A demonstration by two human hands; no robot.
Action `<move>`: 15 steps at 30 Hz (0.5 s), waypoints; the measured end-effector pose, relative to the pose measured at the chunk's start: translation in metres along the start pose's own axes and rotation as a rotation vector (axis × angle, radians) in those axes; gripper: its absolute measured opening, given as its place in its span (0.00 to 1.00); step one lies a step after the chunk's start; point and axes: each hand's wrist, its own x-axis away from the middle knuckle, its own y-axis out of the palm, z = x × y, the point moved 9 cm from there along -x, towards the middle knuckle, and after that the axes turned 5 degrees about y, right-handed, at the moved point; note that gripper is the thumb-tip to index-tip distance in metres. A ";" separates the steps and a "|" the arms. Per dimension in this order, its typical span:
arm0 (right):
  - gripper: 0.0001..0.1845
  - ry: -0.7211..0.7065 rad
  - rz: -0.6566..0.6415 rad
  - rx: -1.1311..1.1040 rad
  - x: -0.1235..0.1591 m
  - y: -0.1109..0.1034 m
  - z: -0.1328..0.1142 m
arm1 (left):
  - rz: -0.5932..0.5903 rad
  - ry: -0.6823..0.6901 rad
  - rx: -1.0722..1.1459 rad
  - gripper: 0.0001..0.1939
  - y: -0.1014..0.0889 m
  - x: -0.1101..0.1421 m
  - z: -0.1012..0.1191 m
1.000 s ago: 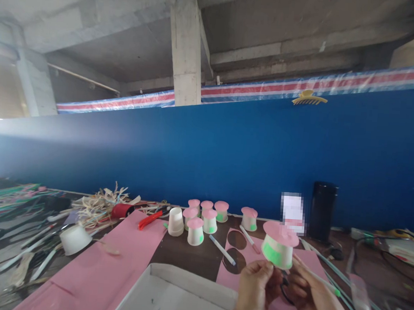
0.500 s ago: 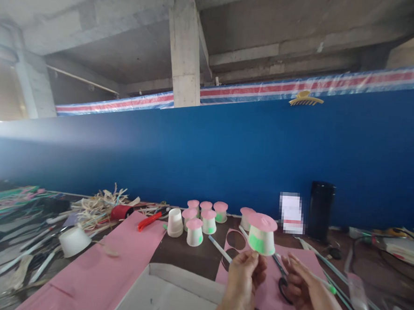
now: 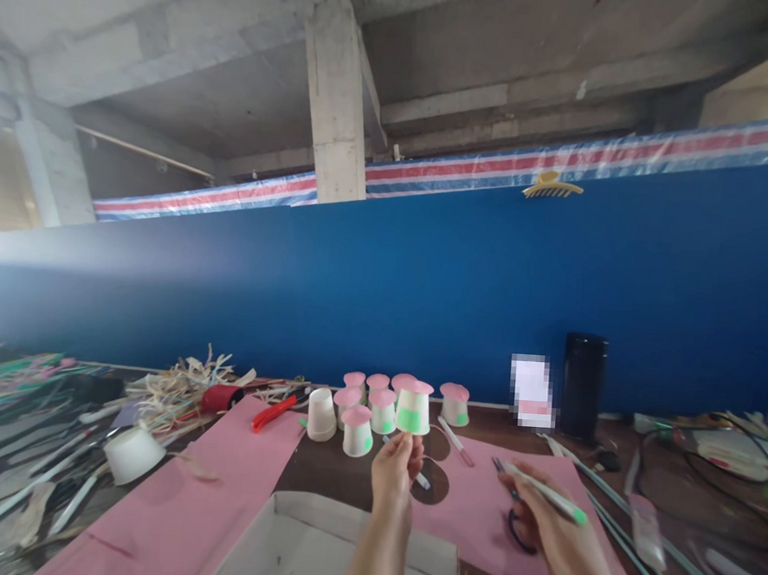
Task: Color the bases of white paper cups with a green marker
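The left hand (image 3: 393, 475) and right hand (image 3: 532, 512) are apart. The left reaches forward, thumb and fingers pinched on the lower edge of a cup (image 3: 414, 411) with a pink disc on top; the right is closed around a marker (image 3: 550, 495).

Left to right: a bare cup (image 3: 321, 415) stands on the tabletop (image 3: 321, 470), then a cluster of capped cups (image 3: 357, 438). The held cup comes next, just ahead of the left hand, at the cluster's right side and roughly upright, its axis near vertical; whether its base touches the tabletop I cannot tell. A lone cup (image 3: 455, 409) stands near, to its right. Farther right, scissors (image 3: 512, 530) lie by the right hand, whose marker slants, green end rightward and nearer the wearer. The left hand is clearly nearer the cluster.
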 end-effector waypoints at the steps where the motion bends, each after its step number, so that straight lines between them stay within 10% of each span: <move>1: 0.25 -0.069 0.000 0.114 0.001 0.002 -0.004 | 0.004 0.001 -0.001 0.15 -0.002 -0.001 -0.002; 8: 0.15 -0.564 -0.283 0.895 0.037 0.056 -0.004 | 0.040 -0.022 -0.013 0.12 -0.005 -0.001 -0.007; 15: 0.12 -0.591 -0.425 1.214 0.049 0.074 0.023 | 0.061 0.002 0.016 0.09 -0.008 0.000 0.000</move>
